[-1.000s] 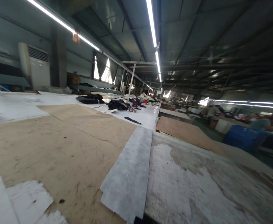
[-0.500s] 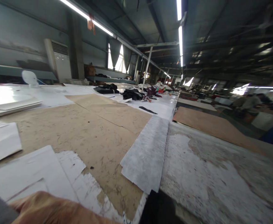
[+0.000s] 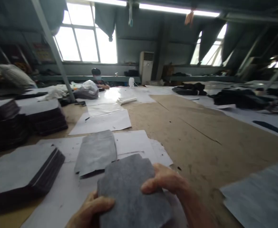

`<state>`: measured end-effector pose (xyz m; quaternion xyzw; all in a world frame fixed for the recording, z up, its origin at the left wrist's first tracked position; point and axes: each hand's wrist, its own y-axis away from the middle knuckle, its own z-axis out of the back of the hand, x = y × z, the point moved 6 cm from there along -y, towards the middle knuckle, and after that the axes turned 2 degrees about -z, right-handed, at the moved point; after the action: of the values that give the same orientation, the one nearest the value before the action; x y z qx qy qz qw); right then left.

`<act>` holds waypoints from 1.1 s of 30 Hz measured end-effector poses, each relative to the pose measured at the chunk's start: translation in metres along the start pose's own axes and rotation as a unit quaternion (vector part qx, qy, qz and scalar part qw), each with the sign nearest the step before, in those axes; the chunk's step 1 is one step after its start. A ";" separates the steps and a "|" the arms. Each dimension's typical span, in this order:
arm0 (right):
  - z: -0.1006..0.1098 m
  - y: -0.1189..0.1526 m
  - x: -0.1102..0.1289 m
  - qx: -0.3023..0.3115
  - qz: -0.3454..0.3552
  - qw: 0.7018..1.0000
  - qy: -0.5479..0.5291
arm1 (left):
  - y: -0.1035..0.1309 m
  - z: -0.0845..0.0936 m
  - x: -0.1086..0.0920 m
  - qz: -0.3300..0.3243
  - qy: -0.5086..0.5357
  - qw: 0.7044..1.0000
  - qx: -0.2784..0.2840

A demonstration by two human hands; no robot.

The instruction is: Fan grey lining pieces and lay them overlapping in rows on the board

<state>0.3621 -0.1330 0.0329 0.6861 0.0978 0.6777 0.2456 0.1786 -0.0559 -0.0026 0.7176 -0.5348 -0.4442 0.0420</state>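
A grey stack of cut fabric pieces [image 3: 131, 190] is held between my two hands, tilted up toward me. My left hand [image 3: 91, 207] grips its left side, the thumb lying on the top face. On the right edge, my right hand [image 3: 162, 180] is closed with its thumb on top and its fingers behind. Just beyond lies a smaller grey fabric stack [image 3: 97, 152] on white paper [image 3: 134, 139]. At the left, a thicker stack of grey-topped dark pieces [image 3: 22, 171] rests on the table.
Tall dark stacks [image 3: 42, 117] stand at the far left near a metal post [image 3: 53, 47]. Brown board [image 3: 196, 126] covers the table's middle. A grey sheet [image 3: 262, 193] lies at right; dark cloth [image 3: 241, 98] is heaped behind. A masked person [image 3: 97, 77] sits across the table.
My view has swung left, from the length of the table to the stacks. Both hands now show on the grey fabric stack; before, one hand showed at the lower edge beside a grey piece.
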 end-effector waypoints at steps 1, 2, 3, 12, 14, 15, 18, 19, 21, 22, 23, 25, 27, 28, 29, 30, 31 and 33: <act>0.000 0.001 0.000 0.015 0.004 1.000 0.013 | 0.000 0.000 -0.001 -0.005 0.007 1.000 0.012; 0.000 0.002 0.001 0.026 0.006 0.999 0.023 | -0.001 -0.002 -0.002 -0.006 0.010 1.000 0.028; 0.001 0.003 0.001 0.030 0.009 0.999 0.031 | -0.002 -0.004 -0.001 -0.004 0.011 0.999 0.045; 0.018 -0.003 -0.001 -0.140 -0.035 0.986 0.082 | -0.002 -0.006 0.003 0.013 -0.005 0.999 0.041; 0.020 -0.003 0.001 -0.175 -0.032 0.980 0.094 | -0.002 -0.004 0.001 -0.006 -0.020 0.999 0.035; 0.019 -0.003 0.002 -0.182 -0.029 0.978 0.099 | -0.003 -0.003 0.000 -0.014 -0.027 0.999 0.038; 0.018 -0.006 0.005 -0.208 -0.009 0.970 0.128 | -0.005 -0.004 -0.003 -0.033 -0.030 0.997 0.057; 0.018 -0.007 0.006 -0.224 0.002 0.964 0.144 | -0.006 -0.004 -0.004 -0.039 -0.029 0.997 0.059; 0.016 -0.010 0.011 -0.271 0.036 0.944 0.183 | -0.008 -0.003 -0.006 -0.049 -0.019 0.997 0.048; 0.015 -0.009 0.014 -0.296 0.061 0.931 0.203 | -0.009 -0.002 -0.007 -0.051 -0.011 0.998 0.042; 0.012 -0.008 0.018 -0.321 0.086 0.918 0.218 | -0.010 -0.002 -0.009 -0.050 0.004 0.998 0.042; 0.002 -0.003 0.028 -0.337 0.166 0.890 0.258 | -0.012 -0.003 -0.012 -0.038 0.046 0.996 0.067; -0.016 0.006 0.040 -0.297 0.278 0.860 0.308 | -0.011 -0.005 -0.017 -0.026 0.082 0.991 0.102; -0.026 0.012 0.046 -0.260 0.331 0.844 0.333 | -0.011 -0.006 -0.020 -0.026 0.094 0.989 0.112; -0.036 0.018 0.050 -0.219 0.374 0.829 0.353 | -0.009 -0.005 -0.023 -0.031 0.100 0.988 0.117; -0.044 0.023 0.052 -0.179 0.400 0.820 0.368 | -0.008 -0.005 -0.027 -0.039 0.102 0.987 0.119; -0.050 0.026 0.053 -0.147 0.409 0.818 0.376 | -0.007 -0.005 -0.030 -0.048 0.104 0.986 0.123; -0.057 0.031 0.055 -0.100 0.408 0.818 0.393 | -0.003 -0.007 -0.035 -0.068 0.109 0.982 0.138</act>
<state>0.3032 -0.1225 0.0936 0.3098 -0.1714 0.9341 -0.0452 0.1840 -0.0293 0.0209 0.7952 -0.5332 -0.2872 -0.0302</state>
